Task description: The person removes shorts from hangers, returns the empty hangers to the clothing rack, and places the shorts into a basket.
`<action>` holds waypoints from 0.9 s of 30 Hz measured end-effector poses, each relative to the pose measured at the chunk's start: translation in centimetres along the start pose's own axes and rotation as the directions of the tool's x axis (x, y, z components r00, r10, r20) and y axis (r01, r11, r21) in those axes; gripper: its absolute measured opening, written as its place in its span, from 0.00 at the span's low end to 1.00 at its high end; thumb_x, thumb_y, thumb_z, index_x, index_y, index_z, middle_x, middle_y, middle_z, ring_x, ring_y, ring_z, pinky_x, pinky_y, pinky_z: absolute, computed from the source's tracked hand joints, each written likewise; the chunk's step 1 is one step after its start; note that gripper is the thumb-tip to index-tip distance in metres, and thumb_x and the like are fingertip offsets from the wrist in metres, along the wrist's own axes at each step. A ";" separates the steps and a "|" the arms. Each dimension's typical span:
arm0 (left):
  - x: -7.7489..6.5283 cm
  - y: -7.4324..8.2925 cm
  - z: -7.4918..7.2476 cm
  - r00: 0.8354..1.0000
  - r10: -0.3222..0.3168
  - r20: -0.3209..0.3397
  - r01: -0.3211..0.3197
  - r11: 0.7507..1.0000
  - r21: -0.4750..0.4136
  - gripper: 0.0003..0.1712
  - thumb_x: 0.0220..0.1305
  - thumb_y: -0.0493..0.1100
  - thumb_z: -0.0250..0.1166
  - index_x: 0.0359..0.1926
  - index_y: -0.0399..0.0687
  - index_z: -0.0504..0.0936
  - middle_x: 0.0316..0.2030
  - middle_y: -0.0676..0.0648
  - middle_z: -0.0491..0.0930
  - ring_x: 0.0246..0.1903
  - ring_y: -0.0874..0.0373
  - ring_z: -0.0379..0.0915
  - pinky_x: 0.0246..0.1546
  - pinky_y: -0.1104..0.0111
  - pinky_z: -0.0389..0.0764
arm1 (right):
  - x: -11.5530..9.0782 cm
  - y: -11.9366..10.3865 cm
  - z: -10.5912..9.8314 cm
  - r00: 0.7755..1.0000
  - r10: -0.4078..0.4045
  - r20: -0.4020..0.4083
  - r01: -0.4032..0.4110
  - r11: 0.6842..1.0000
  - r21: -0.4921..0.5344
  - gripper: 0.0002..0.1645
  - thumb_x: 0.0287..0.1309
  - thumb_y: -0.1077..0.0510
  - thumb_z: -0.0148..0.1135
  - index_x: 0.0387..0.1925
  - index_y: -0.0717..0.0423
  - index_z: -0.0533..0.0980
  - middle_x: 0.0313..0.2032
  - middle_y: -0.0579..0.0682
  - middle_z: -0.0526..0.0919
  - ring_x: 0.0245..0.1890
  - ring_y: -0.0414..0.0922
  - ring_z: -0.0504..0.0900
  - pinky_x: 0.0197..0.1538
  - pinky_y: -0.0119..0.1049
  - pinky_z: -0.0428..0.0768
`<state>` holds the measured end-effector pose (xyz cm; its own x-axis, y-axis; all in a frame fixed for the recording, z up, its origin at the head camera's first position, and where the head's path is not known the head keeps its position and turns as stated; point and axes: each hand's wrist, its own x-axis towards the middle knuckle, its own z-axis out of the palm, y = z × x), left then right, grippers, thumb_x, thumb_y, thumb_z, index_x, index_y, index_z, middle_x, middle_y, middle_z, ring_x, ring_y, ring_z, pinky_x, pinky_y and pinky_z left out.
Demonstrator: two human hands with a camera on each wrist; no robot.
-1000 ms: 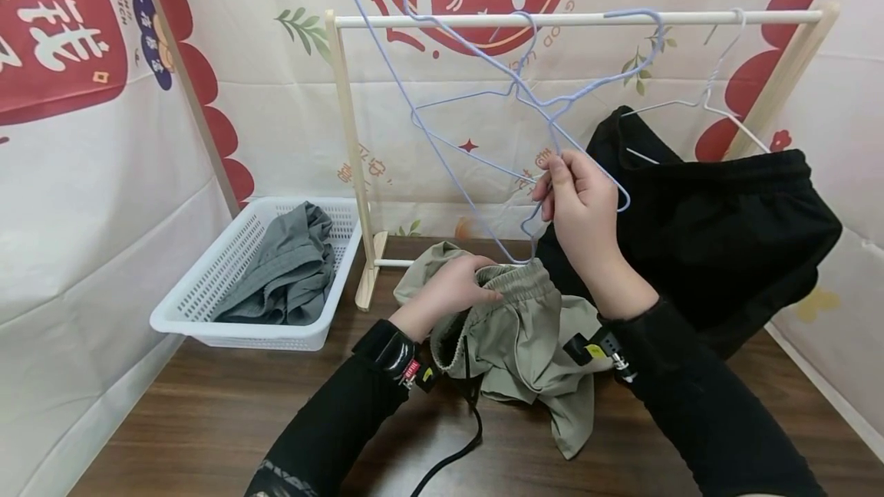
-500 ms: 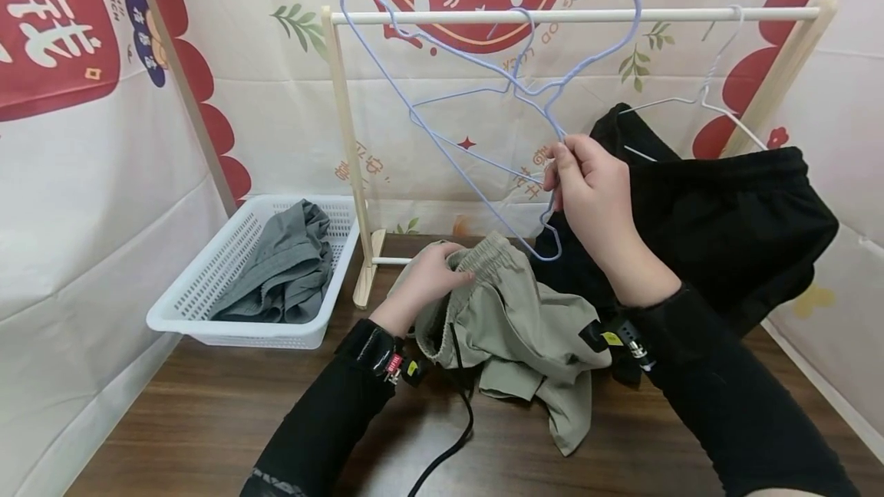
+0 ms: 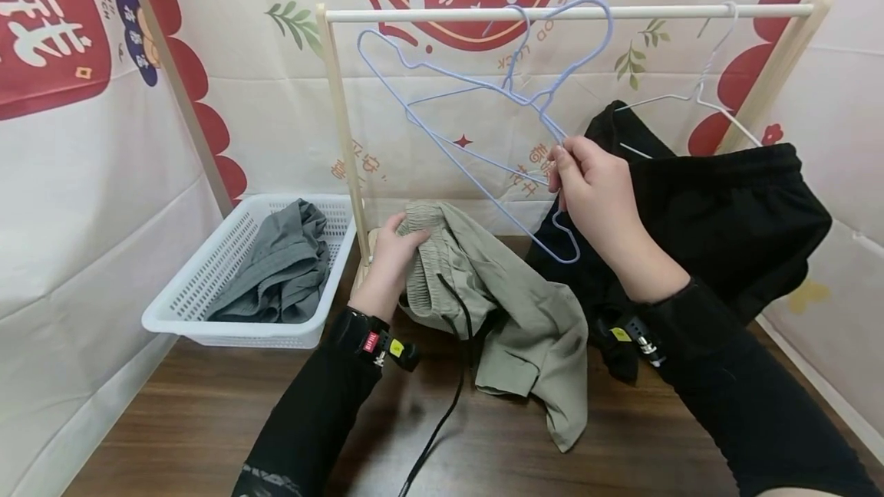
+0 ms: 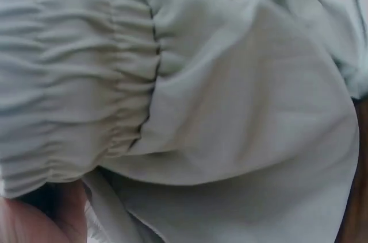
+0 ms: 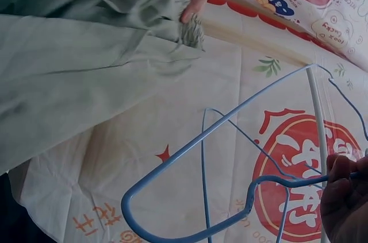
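My left hand (image 3: 387, 267) grips the elastic waistband of the khaki drawstring pants (image 3: 539, 305), thumb and fingers at its left end. The waistband stands raised off the table, and the legs trail down to the right. Ribbed waistband fabric (image 4: 80, 82) fills much of the left wrist view, hiding most of that hand. My right hand (image 3: 597, 205) pinches a blue wire clothes hanger (image 5: 125, 204) by one side, so it hangs tilted with its hook up. This hanger is apart from the pants, above and to their right.
A wooden rack (image 3: 428, 15) stands behind, with another blue hanger (image 3: 442, 97) on its rod. Black pants (image 3: 725, 213) hang on a white hanger (image 3: 732, 44) at right. A white basket (image 3: 166, 324) with a grey garment (image 3: 276, 267) sits at left.
My left hand has moved left and slightly up, pulling the pants' waistband with it. The right hand has moved slightly right, and the hanger has swung, lowering its left end.
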<state>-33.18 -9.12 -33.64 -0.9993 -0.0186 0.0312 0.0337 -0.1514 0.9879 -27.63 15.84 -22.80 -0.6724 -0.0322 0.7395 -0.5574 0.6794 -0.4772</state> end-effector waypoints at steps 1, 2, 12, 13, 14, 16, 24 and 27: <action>0.1 0.1 -0.1 1.000 0.001 -0.020 -0.002 0.999 -0.042 0.37 0.64 0.34 0.63 0.72 0.43 0.61 0.72 0.40 0.52 0.69 0.46 0.50 0.62 0.57 0.64 | 0.0 0.1 0.0 1.000 0.003 0.003 -0.003 1.000 -0.006 0.16 0.73 0.55 0.48 0.33 0.61 0.76 0.21 0.51 0.78 0.14 0.40 0.72 0.21 0.29 0.68; 0.1 0.2 -0.2 0.999 0.005 -0.040 -0.008 0.998 -0.068 0.36 0.64 0.34 0.63 0.71 0.44 0.62 0.71 0.40 0.54 0.68 0.46 0.53 0.61 0.58 0.66 | 0.0 0.1 0.0 1.000 0.006 0.006 -0.006 1.000 -0.011 0.16 0.73 0.54 0.48 0.33 0.60 0.76 0.21 0.51 0.78 0.14 0.40 0.72 0.21 0.29 0.67; 0.3 1.6 -1.4 0.983 0.107 -0.153 -0.145 0.951 -0.272 0.29 0.66 0.34 0.62 0.67 0.42 0.66 0.63 0.43 0.67 0.58 0.51 0.69 0.53 0.65 0.75 | 0.2 0.5 0.0 0.999 0.025 0.040 -0.024 0.999 -0.031 0.16 0.73 0.54 0.49 0.33 0.60 0.76 0.21 0.52 0.78 0.13 0.43 0.73 0.20 0.30 0.67; 0.2 1.8 -1.5 0.980 0.120 -0.157 -0.162 0.942 -0.293 0.29 0.66 0.34 0.61 0.67 0.41 0.66 0.62 0.42 0.68 0.56 0.50 0.71 0.52 0.65 0.76 | 0.3 0.5 0.0 0.999 0.030 0.045 -0.029 0.999 -0.032 0.15 0.73 0.54 0.49 0.33 0.59 0.76 0.21 0.52 0.78 0.13 0.43 0.73 0.20 0.31 0.67; 0.2 2.0 -1.6 0.978 0.128 -0.162 -0.173 0.935 -0.308 0.28 0.67 0.33 0.61 0.66 0.41 0.67 0.60 0.42 0.70 0.56 0.50 0.72 0.51 0.65 0.77 | 0.3 0.5 0.1 0.998 0.035 0.052 -0.034 0.999 -0.034 0.15 0.73 0.54 0.49 0.34 0.59 0.76 0.21 0.52 0.78 0.13 0.43 0.73 0.20 0.31 0.67; 0.0 2.5 -1.8 0.974 0.136 -0.183 -0.190 0.928 -0.320 0.28 0.67 0.33 0.61 0.66 0.42 0.67 0.59 0.42 0.71 0.54 0.50 0.74 0.50 0.66 0.78 | 0.4 0.5 0.1 0.997 0.047 0.065 -0.044 0.998 -0.035 0.15 0.73 0.54 0.49 0.34 0.60 0.77 0.21 0.52 0.78 0.13 0.44 0.73 0.20 0.31 0.68; -0.6 4.2 -2.5 0.960 0.155 -0.233 -0.224 0.925 -0.306 0.33 0.68 0.36 0.61 0.71 0.46 0.62 0.65 0.42 0.65 0.61 0.51 0.68 0.52 0.66 0.76 | 0.9 0.5 0.4 0.991 0.087 0.103 -0.087 0.996 -0.004 0.16 0.73 0.53 0.50 0.39 0.59 0.79 0.21 0.53 0.79 0.13 0.45 0.74 0.19 0.32 0.67; -0.8 4.5 -2.6 0.956 0.146 -0.256 -0.219 0.934 -0.283 0.34 0.68 0.37 0.61 0.72 0.47 0.60 0.67 0.43 0.61 0.65 0.52 0.61 0.55 0.66 0.74 | 1.1 0.5 0.7 0.986 0.107 0.125 -0.108 0.994 0.006 0.16 0.73 0.52 0.50 0.41 0.58 0.80 0.22 0.53 0.79 0.14 0.47 0.75 0.19 0.33 0.68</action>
<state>-32.21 -12.41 -29.58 -0.9465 -0.2930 0.1353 0.2537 -0.4166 0.8730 -29.04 15.66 -22.56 -0.7835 -0.0508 0.6193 -0.4843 0.6743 -0.5574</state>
